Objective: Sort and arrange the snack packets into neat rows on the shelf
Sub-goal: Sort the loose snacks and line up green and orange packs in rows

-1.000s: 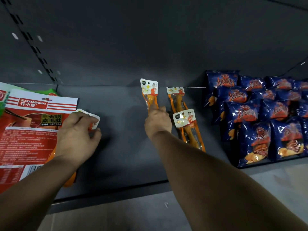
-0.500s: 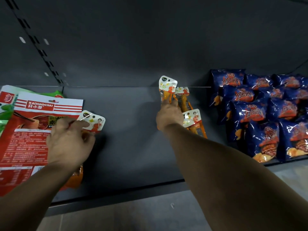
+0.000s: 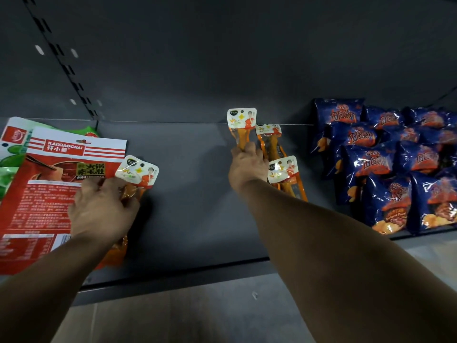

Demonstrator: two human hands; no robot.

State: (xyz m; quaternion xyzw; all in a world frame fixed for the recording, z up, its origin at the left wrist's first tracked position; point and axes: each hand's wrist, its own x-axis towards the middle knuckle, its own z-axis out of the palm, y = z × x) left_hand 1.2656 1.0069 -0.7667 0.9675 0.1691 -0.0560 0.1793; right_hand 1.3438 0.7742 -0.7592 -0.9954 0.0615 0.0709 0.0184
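Note:
On the dark grey shelf [image 3: 193, 194], my right hand [image 3: 247, 167] grips an orange snack packet [image 3: 241, 122] with a white header, held at the back of the shelf. Two more orange packets lie just right of it, one at the back [image 3: 269, 134] and one nearer [image 3: 283, 172]. My left hand [image 3: 103, 209] grips another orange packet [image 3: 137, 172] at the left, its lower part hidden under my hand. Its white header overlaps the edge of a big red packet [image 3: 49, 184].
A green packet [image 3: 10, 157] lies under the red one at the far left. Several blue snack bags [image 3: 385, 167] are stacked in rows at the right. The shelf's back wall [image 3: 197, 58] rises behind. The floor [image 3: 197, 313] shows below the shelf's front edge.
My right hand took hold of the left orange packet and moved it right, next to the other two. My left hand shifted on its packet, uncovering the white header.

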